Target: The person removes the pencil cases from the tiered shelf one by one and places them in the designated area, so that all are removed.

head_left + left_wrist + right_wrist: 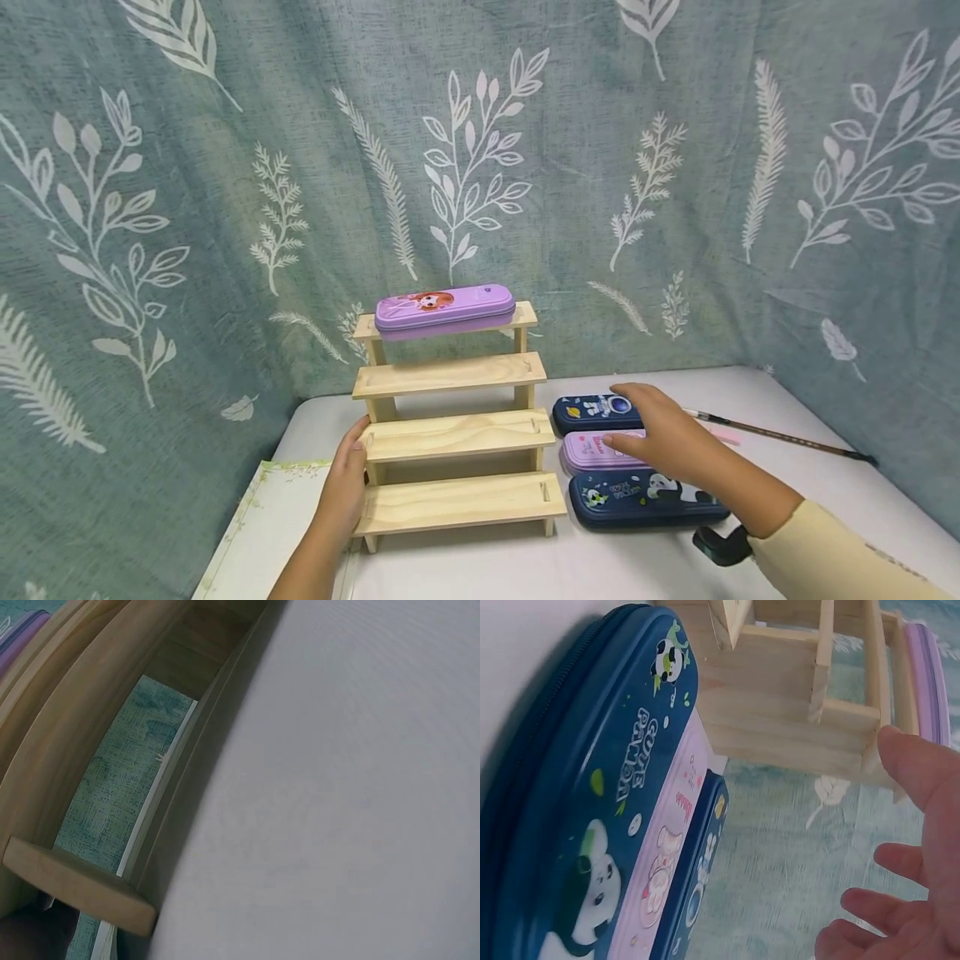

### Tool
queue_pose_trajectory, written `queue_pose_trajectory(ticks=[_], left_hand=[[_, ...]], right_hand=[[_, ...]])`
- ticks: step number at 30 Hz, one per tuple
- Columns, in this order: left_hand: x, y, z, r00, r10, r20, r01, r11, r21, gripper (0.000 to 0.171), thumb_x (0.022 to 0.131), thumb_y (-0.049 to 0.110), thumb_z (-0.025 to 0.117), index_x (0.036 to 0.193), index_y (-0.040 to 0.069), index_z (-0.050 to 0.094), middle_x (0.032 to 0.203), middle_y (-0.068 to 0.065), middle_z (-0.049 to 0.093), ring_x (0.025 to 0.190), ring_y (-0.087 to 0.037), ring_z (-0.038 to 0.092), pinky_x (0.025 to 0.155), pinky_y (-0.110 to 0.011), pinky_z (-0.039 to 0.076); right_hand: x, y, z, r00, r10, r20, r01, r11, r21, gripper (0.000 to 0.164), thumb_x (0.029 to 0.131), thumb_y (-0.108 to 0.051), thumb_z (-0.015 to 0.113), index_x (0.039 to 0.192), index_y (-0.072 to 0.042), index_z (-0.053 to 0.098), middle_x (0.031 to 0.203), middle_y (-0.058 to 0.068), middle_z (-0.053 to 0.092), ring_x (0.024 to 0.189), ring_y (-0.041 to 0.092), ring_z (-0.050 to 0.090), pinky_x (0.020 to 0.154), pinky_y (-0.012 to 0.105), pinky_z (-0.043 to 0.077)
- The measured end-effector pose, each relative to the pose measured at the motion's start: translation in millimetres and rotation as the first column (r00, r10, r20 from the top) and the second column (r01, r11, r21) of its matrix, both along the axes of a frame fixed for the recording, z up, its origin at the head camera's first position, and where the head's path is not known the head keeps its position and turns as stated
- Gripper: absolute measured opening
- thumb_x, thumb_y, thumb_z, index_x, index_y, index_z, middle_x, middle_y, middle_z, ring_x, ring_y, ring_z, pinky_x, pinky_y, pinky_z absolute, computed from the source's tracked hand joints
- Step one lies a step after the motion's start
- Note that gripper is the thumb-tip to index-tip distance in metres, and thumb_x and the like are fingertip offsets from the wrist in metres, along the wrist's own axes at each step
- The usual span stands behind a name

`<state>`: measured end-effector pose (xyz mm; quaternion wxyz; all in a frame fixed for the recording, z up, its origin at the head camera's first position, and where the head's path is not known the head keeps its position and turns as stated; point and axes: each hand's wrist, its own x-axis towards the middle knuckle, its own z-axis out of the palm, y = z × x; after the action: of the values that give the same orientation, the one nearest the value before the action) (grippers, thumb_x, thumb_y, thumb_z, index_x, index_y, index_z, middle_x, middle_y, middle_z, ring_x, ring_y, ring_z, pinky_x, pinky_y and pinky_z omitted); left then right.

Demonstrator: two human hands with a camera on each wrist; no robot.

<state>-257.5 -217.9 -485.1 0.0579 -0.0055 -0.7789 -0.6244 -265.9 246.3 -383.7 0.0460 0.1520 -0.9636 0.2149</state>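
A four-step wooden display rack [457,437] stands on the white table. My left hand [347,475] holds its left side near the lower boards; some fingertips are hidden behind the wood. On the top step lies a purple pencil case [446,310] with a cartoon girl. To the right of the rack, three pencil cases lie in a row: a navy astronaut one [588,409], a pink one [588,450] and a navy panda one [626,498]. My right hand [907,877] hovers over them with fingers spread and holds nothing.
A paintbrush [780,434] with a dark handle lies behind and right of the cases. Something pink [723,435] shows beside my right wrist. A pale board with a leafy border [262,517] lies at left. Patterned green cloth [480,167] hangs behind the table [622,571].
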Motion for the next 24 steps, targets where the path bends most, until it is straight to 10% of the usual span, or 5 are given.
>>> queue_pose_trajectory(ticks=[24], left_hand=[[0.1,0.7,1.3,1.000,0.013,-0.007,-0.013,1.000,0.001,0.052,0.116,0.044,0.020,0.166,0.032,0.024,0.176,-0.008,0.016,0.162,-0.040,0.009,0.127,-0.068,0.011]], right_hand=[[-85.3,-44.3,76.3,0.982,0.187,0.000,-0.187,0.980,0.062,0.084,0.099,-0.045,0.073,0.161,-0.002,0.035,0.163,0.026,0.038,0.150,0.049,0.036,0.118,0.068,0.035]])
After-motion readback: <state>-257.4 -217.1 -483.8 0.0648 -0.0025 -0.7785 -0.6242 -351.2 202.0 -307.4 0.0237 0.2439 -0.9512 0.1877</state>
